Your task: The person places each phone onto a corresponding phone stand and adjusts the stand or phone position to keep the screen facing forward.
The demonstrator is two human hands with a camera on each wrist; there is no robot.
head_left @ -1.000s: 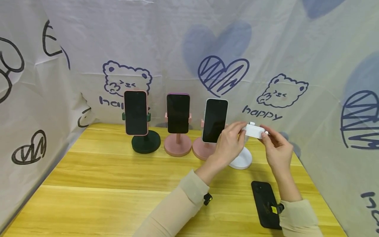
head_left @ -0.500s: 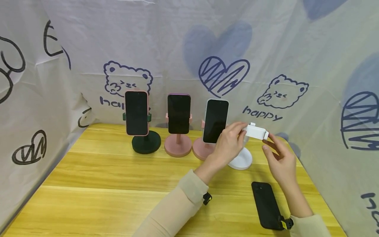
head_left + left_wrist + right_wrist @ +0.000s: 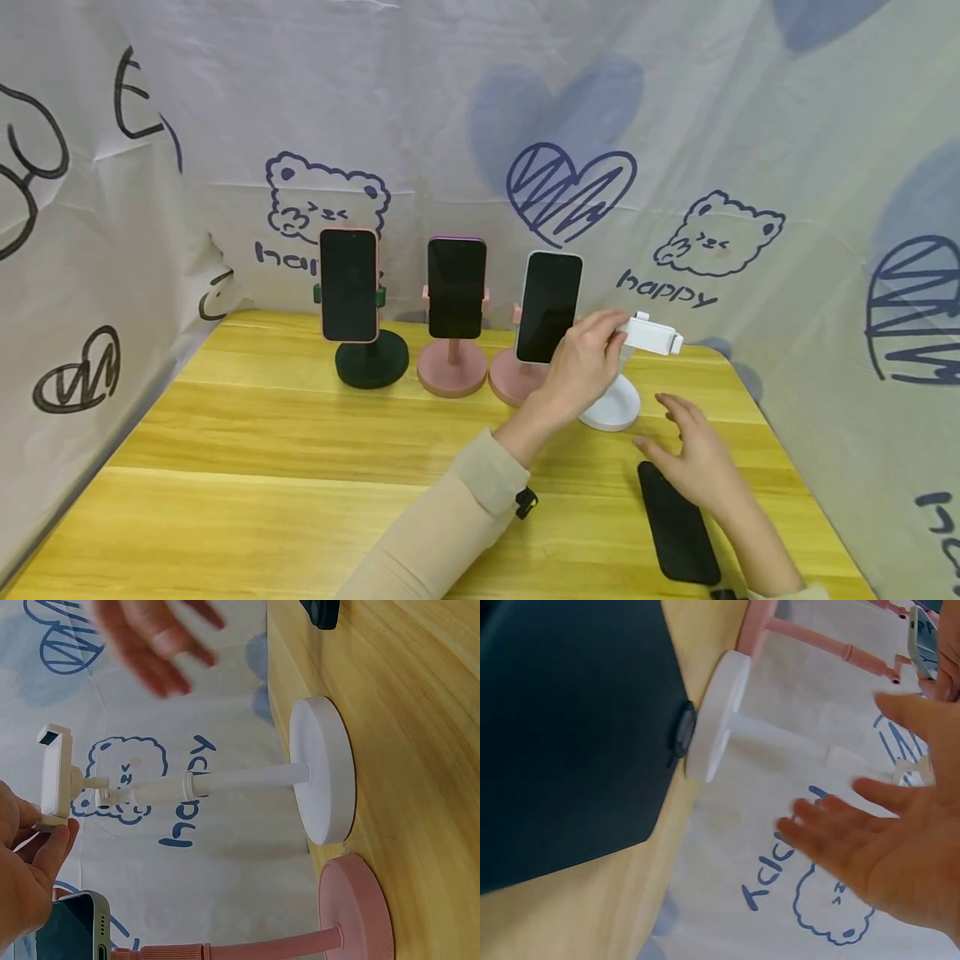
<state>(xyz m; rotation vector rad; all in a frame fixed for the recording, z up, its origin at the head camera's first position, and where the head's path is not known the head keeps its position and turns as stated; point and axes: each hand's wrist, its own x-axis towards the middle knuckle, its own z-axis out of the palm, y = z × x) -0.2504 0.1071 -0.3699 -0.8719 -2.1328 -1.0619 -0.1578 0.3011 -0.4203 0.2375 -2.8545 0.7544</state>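
My left hand (image 3: pixel 581 362) pinches the left end of the clamp on a white phone stand (image 3: pixel 651 336). The left wrist view shows the thumb and fingers on one jaw of that clamp (image 3: pixel 57 776), above the stand's post and round white base (image 3: pixel 324 772). Nothing sits in the clamp. Off to the right, my right hand (image 3: pixel 697 458) is spread and holds nothing, over the upper end of a black phone (image 3: pixel 681 533) lying on the wooden table. In the right wrist view, the fingers of the right hand (image 3: pixel 885 832) are extended in front of the backdrop.
Left of the white stand, a row of three stands carries upright phones: a green stand (image 3: pixel 371 367), a pink stand (image 3: pixel 452 377) and another pink stand (image 3: pixel 510 382) close beside the white base. A printed cloth (image 3: pixel 450 108) borders the table (image 3: pixel 300 475) behind and at the sides.
My right hand has let go of the clamp's right end and come down toward the black phone, its fingers spreading. My left hand keeps its pinch on the clamp.
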